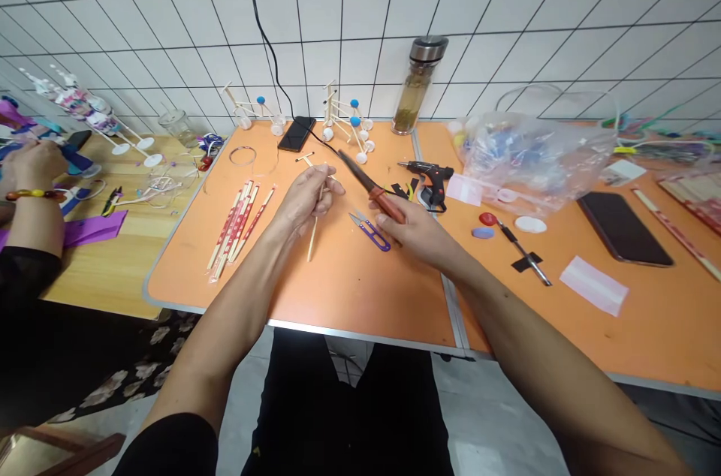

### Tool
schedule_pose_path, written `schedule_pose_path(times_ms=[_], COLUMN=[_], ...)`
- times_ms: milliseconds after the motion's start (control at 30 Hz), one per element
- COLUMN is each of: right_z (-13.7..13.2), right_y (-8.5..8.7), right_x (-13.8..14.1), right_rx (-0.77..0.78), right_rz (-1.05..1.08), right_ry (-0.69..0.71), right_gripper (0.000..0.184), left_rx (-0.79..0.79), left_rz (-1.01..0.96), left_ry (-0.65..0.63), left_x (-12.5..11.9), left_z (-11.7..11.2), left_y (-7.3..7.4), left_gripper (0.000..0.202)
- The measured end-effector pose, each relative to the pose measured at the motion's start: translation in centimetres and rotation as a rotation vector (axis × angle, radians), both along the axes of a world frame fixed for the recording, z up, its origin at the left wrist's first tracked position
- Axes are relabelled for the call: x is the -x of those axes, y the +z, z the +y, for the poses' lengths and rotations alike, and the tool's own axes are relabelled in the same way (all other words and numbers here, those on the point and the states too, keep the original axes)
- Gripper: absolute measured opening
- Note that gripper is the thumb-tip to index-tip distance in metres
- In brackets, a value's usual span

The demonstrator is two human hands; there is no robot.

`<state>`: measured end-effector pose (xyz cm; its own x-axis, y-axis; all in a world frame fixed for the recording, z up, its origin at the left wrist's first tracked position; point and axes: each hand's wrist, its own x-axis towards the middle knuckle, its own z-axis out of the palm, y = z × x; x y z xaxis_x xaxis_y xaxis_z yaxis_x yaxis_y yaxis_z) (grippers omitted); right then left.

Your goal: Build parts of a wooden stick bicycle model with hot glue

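Note:
My left hand [309, 196] is closed in a pinch around a thin wooden stick [314, 234], held nearly upright over the orange table [349, 281]. My right hand [414, 230] grips the red-brown handle of a soldering iron [369, 187], whose dark tip points up and left toward the top of the stick. A black cord runs from the iron up the tiled wall. Purple thread snips [369, 229] lie on the table between my hands.
Wrapped chopsticks [239, 224] lie to the left. A black glue gun [429, 174], stick models [345, 119], a phone [297, 134] and a tea bottle [417, 85] stand behind. A plastic bag [521, 153] and a second phone [622, 227] sit to the right. Another person's hand [31, 168] works at far left.

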<state>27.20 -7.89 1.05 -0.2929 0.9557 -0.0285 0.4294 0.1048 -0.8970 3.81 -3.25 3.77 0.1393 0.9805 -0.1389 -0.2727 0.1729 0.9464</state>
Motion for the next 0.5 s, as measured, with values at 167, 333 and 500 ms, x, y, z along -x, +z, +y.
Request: schedule_pose_path(times_ms=[167,333,500], right_z=[0.9,1.4,1.2], right_y=[-0.1,-0.9,-0.2], right_x=[-0.9,-1.3,-1.4], right_rx=[0.092,0.072,-0.016], right_rz=[0.230,0.178,0.083], right_ry=[-0.014,0.086,0.134], right_gripper=[0.046,0.055,0.055], left_rx=[-0.015,0.026,0.037], left_rz=[0.044,0.062,0.049], left_ry=[-0.117,-0.235,-0.271], left_x=[-0.2,-0.5,-0.9], left_z=[-0.2,-0.7,-1.1], left_y=[-0.6,-0.7,-0.6], left_gripper=[0.025,0.021,0.026])
